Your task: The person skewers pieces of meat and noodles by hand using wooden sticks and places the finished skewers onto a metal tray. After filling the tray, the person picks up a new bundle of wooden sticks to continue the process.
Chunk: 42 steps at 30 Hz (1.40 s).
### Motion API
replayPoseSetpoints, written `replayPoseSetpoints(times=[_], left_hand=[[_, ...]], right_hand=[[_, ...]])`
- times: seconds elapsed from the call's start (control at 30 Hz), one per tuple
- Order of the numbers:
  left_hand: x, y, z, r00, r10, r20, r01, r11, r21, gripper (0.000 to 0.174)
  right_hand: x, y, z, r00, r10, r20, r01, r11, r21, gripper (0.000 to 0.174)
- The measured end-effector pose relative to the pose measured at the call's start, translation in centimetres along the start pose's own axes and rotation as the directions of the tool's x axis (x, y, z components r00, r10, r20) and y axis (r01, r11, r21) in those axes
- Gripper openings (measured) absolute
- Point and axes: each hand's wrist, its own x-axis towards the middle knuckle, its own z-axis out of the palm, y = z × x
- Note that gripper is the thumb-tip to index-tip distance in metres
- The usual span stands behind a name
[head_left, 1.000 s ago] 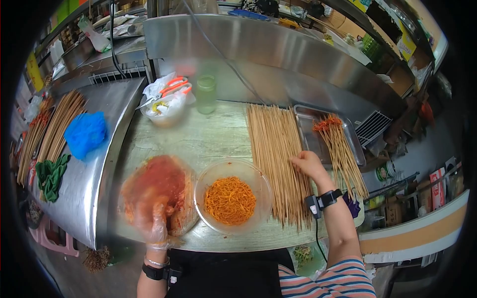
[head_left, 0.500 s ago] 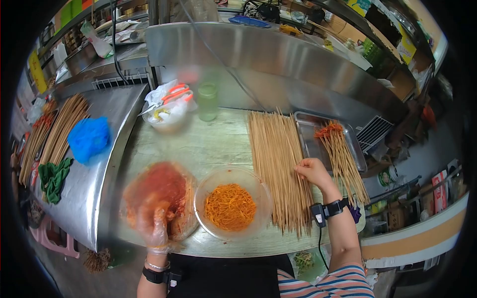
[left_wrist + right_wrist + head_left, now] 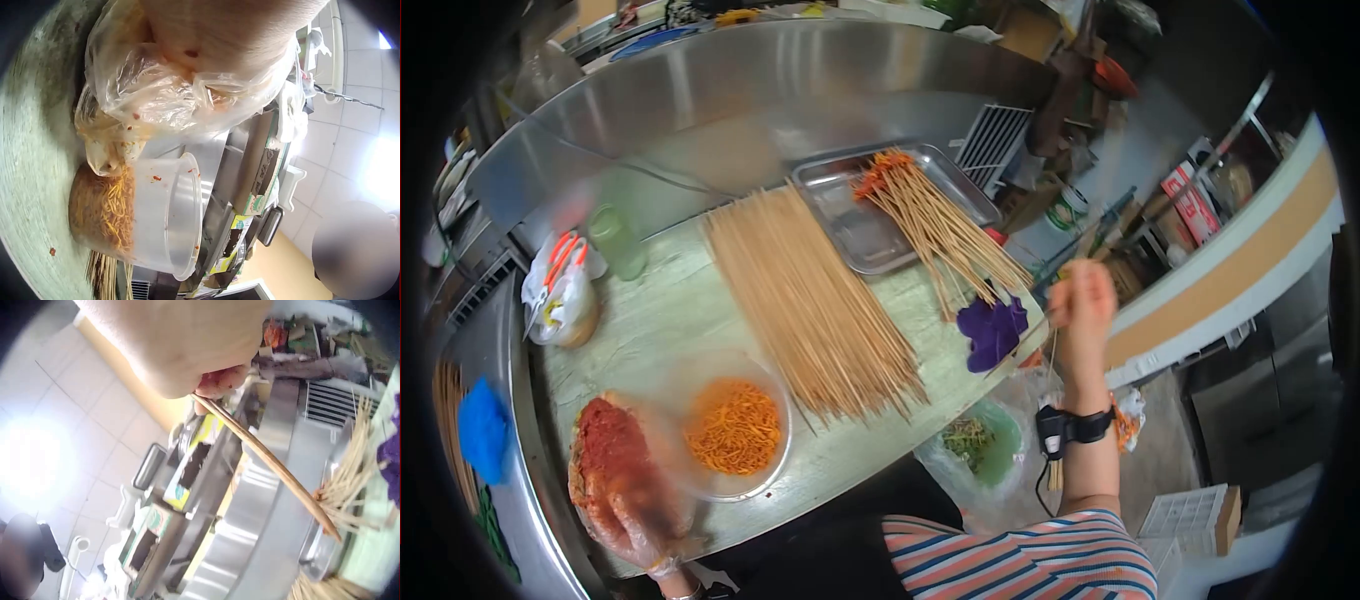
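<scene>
My right hand [image 3: 1083, 300] is raised past the table's right edge, pinching a bamboo skewer [image 3: 269, 462] that slants out from its fingers in the right wrist view. Inside a clear plastic glove, my left hand [image 3: 628, 530] rests at the near side of a red, sauce-coated food mass [image 3: 612, 445] at the table's front left. Its fingertips are hidden there, so I cannot tell whether they grip anything. Beside it stands a clear tub [image 3: 169, 219] of orange shreds [image 3: 735, 428]. A wide row of bare skewers [image 3: 810, 300] lies across the table.
A metal tray [image 3: 865, 240] at the back holds skewers tipped with orange food [image 3: 940, 220]. A purple cloth [image 3: 992, 332] lies at the right corner. Orange-handled scissors [image 3: 563, 255] and a green cup [image 3: 618, 243] stand at the left. Below the front edge hangs a bag of greens [image 3: 970, 445].
The head view has swung right. My right hand has left the row of bare skewers and moved right, with a skewer in its fingers. My left hand stays at the red food.
</scene>
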Motion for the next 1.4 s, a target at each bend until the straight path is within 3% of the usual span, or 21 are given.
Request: replayPoseSetpoints(times=[0.07, 0.17, 0.2, 0.23, 0.3, 0.4, 0.47, 0.6, 0.7, 0.73, 0.77, 0.8, 0.83, 0.87, 0.93, 1.03, 1.13, 1.3, 1.4], left_hand=[[0.0, -0.5, -0.3, 0.999, 0.04, -0.017, -0.039, 0.999, 0.014, 0.034], [-0.2, -0.5, -0.4, 0.999, -0.013, -0.042, 0.015, 0.999, 0.044, 0.032], [-0.2, -0.3, -0.3, 0.998, -0.018, -0.068, 0.022, 0.998, 0.063, 0.031], [0.0, -0.1, -0.5, 0.999, 0.002, -0.036, 0.002, 0.994, 0.107, 0.032], [0.2, 0.3, 0.0, 0.999, 0.042, -0.006, -0.04, 0.982, 0.186, 0.034], [0.7, 0.9, -0.3, 0.995, 0.083, 0.059, -0.093, 0.977, 0.194, 0.035], [0.4, 0.9, 0.1, 0.997, 0.054, 0.047, -0.059, 0.992, 0.116, 0.036], [0.2, 2.1, 1.4, 0.999, -0.011, -0.031, 0.012, 1.0, 0.017, 0.03], [0.2, 1.5, 0.1, 1.0, -0.006, 0.028, 0.0, 0.977, 0.215, 0.028], [0.1, 0.5, -0.6, 0.984, 0.158, 0.08, -0.176, 0.917, 0.358, 0.029], [-0.3, 3.0, 0.3, 0.996, -0.087, 0.027, 0.083, 0.989, 0.126, 0.03], [-0.4, 1.3, -0.3, 0.997, -0.075, 0.021, 0.072, 0.987, 0.144, 0.03], [-0.3, 2.3, 0.8, 0.994, -0.113, -0.01, 0.111, 0.99, -0.082, 0.03], [0.1, 3.6, 1.4, 0.996, -0.091, -0.006, 0.09, 0.99, -0.107, 0.029], [0.3, 3.8, 1.2, 0.975, -0.219, 0.03, 0.221, 0.954, -0.2, 0.028], [0.8, 4.5, -0.4, 0.972, -0.236, -0.001, 0.217, 0.895, -0.39, 0.031], [2.6, 6.5, -2.7, 0.952, -0.307, 0.003, 0.285, 0.878, -0.384, 0.031], [3.5, 6.2, -6.1, 0.913, -0.405, 0.046, 0.405, 0.887, -0.224, 0.028], [3.6, 5.4, -6.8, 0.928, -0.365, 0.077, 0.369, 0.928, -0.046, 0.023]], right_hand=[[1.6, -1.5, -5.1, 0.913, -0.25, -0.323, 0.244, 0.968, -0.06, 0.02], [0.5, 4.5, -8.9, 0.884, -0.195, -0.426, 0.137, 0.977, -0.164, 0.023], [-1.4, 11.5, -11.1, 0.906, 0.366, -0.212, -0.354, 0.931, 0.091, 0.02], [-3.3, 18.4, -13.3, 0.602, 0.795, 0.078, -0.798, 0.599, 0.062, 0.017], [-5.9, 13.4, -10.0, 0.482, 0.854, 0.195, -0.849, 0.401, 0.344, 0.02], [-6.2, 9.1, -7.3, 0.857, 0.514, -0.046, -0.482, 0.829, 0.283, 0.018], [-5.8, 8.7, -6.4, 0.908, 0.418, 0.007, -0.41, 0.886, 0.216, 0.018], [-6.3, 4.4, -1.7, 0.89, 0.398, 0.224, -0.451, 0.846, 0.287, 0.017], [-6.4, 2.1, 2.4, 0.825, 0.411, 0.388, -0.535, 0.788, 0.303, 0.014], [-6.2, 1.7, 3.8, 0.835, 0.351, 0.423, -0.502, 0.801, 0.326, 0.017], [-5.5, 1.6, 4.9, 0.809, 0.391, 0.439, -0.553, 0.76, 0.342, 0.017], [-5.0, 0.8, 6.1, 0.785, 0.412, 0.463, -0.603, 0.68, 0.417, 0.016], [-4.7, -0.8, 7.7, 0.79, 0.376, 0.484, -0.606, 0.601, 0.522, 0.017], [-3.8, -0.4, 8.5, 0.8, 0.224, 0.557, -0.579, 0.532, 0.618, 0.019], [-3.8, -3.5, 12.1, 0.772, 0.03, 0.635, -0.563, 0.496, 0.661, 0.019], [-3.4, -4.9, 14.8, 0.631, -0.193, 0.751, -0.59, 0.509, 0.627, 0.019], [-4.4, -7.1, 18.5, 0.75, -0.231, 0.62, -0.419, 0.559, 0.716, 0.019], [-4.5, -7.5, 20.4, 0.756, -0.303, 0.58, -0.366, 0.539, 0.759, 0.018], [-4.5, -7.1, 20.8, 0.721, -0.347, 0.601, -0.332, 0.588, 0.738, 0.019]])
